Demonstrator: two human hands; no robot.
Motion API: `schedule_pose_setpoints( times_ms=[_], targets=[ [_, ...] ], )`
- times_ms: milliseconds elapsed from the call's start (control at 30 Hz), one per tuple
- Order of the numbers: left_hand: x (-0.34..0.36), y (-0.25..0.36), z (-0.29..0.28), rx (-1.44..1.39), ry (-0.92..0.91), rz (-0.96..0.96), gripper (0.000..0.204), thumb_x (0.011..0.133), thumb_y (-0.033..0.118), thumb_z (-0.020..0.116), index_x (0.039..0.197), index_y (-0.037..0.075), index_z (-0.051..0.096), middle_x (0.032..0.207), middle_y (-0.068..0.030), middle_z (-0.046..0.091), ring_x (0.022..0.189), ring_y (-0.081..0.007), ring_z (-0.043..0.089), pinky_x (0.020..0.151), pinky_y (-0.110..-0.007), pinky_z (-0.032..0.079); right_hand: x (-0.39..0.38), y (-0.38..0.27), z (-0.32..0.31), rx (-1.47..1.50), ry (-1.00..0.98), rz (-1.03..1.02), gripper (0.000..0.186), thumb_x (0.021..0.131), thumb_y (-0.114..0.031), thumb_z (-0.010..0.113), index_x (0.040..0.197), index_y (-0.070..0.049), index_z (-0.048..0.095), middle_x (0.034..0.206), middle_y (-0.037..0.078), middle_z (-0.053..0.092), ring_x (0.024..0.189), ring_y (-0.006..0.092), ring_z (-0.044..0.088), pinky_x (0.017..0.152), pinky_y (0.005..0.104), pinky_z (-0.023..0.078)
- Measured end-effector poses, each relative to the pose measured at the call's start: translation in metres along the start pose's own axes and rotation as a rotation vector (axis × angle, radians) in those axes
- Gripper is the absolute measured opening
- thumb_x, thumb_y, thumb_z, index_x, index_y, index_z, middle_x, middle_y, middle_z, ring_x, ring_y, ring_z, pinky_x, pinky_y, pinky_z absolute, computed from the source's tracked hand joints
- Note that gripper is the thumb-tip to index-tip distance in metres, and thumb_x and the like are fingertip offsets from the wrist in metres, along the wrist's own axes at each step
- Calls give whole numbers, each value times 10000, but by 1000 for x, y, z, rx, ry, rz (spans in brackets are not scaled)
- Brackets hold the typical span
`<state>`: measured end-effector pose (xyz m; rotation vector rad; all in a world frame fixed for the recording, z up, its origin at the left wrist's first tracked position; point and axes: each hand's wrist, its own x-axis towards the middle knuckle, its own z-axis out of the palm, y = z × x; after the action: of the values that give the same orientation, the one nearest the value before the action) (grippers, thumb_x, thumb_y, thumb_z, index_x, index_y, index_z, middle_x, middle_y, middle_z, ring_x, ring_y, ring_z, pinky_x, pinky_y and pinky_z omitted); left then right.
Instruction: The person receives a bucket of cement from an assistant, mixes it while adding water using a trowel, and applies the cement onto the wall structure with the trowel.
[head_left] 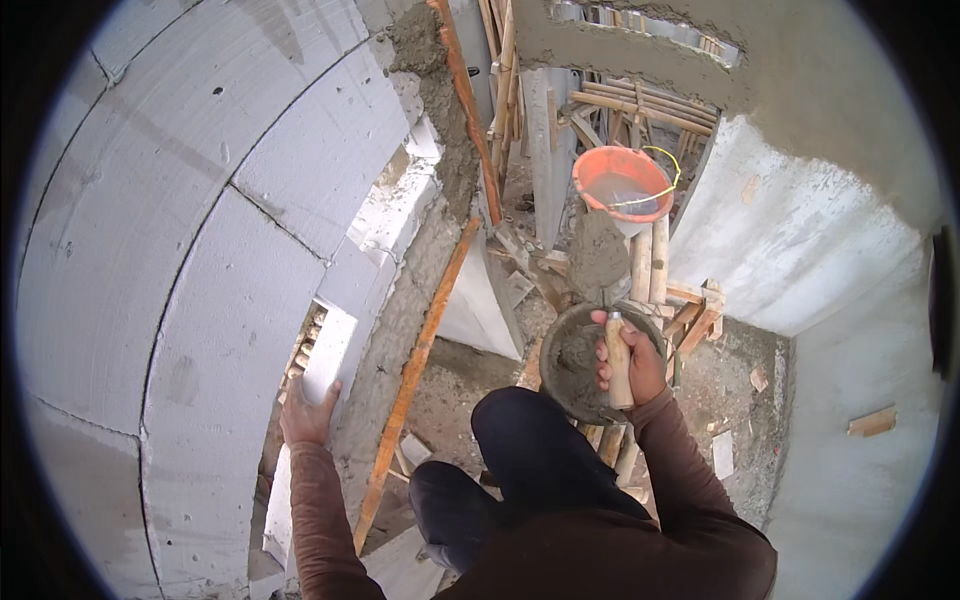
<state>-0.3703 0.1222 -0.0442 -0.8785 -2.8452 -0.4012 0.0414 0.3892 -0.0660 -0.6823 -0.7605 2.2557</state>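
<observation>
My right hand [635, 355] is closed round the wooden handle of a trowel [598, 250], whose blade is coated in grey mortar and points away from me. Just under that hand stands a dark bucket [548, 375] with wet grey mortar inside. At the left, my left hand [308, 410] grips the near end of a white block piece [328, 350], thumb on one side and fingers on the other. That piece sits at a gap in the wall of large pale blocks [200, 280]. Some of the left fingertips are hidden behind it.
An orange bucket [610, 165] with a yellow handle holds cloudy liquid, standing beyond the trowel on bamboo poles [650, 260]. A long wooden batten [420, 370] runs along the mortared edge by the wall. Rubble and offcuts lie on the floor. A partly plastered wall [850, 420] rises at right.
</observation>
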Motion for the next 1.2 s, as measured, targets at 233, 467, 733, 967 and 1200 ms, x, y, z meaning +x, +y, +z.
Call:
schedule_pose_setpoints(
  times_ms=[233, 467, 733, 967, 1200],
  targets=[
    [0, -2, -3, -13, 40, 33, 708, 729, 592, 753, 1156, 46, 605, 1035, -214, 683, 984, -409, 649, 822, -506, 513, 89, -51, 143, -29, 79, -864, 553, 1014, -265, 513, 1480, -62, 296, 871, 63, 561, 630, 125, 595, 507, 272, 501],
    [10, 12, -4, 14, -45, -41, 792, 717, 616, 752, 1231, 41, 575, 1118, -235, 661, 1056, -423, 621, 876, -516, 497, 259, -20, 225, -245, 666, -1225, 652, 994, -221, 525, 1477, 90, 218, 1436, 318, 399, 1343, 412, 419, 1085, 415, 371],
    [3, -12, 4, 15, -3, -32, 829, 723, 620, 750, 1262, 20, 565, 1162, -226, 650, 1083, -412, 612, 902, -493, 490, 136, 50, 345, -386, -107, -927, 599, 975, -281, 550, 1414, 76, 353, 1197, 313, 595, 1108, 426, 607, 934, 430, 486],
    [-1, 2, -2, -35, 55, 24, 707, 726, 585, 761, 1148, 40, 606, 1091, -196, 666, 1044, -391, 629, 863, -491, 498, 63, 17, 111, -529, -80, -506, 388, 999, -175, 497, 1321, 38, 473, 887, 67, 588, 691, 95, 577, 588, 258, 471],
    [10, -21, 12, 45, 17, 15, 824, 778, 613, 708, 1300, -6, 554, 1225, -239, 621, 1156, -395, 587, 969, -462, 464, 20, -27, -87, -2090, 100, 333, 312, 899, -213, 587, 1085, 22, 672, 1072, 241, 680, 990, 374, 676, 860, 459, 531]
  ],
)
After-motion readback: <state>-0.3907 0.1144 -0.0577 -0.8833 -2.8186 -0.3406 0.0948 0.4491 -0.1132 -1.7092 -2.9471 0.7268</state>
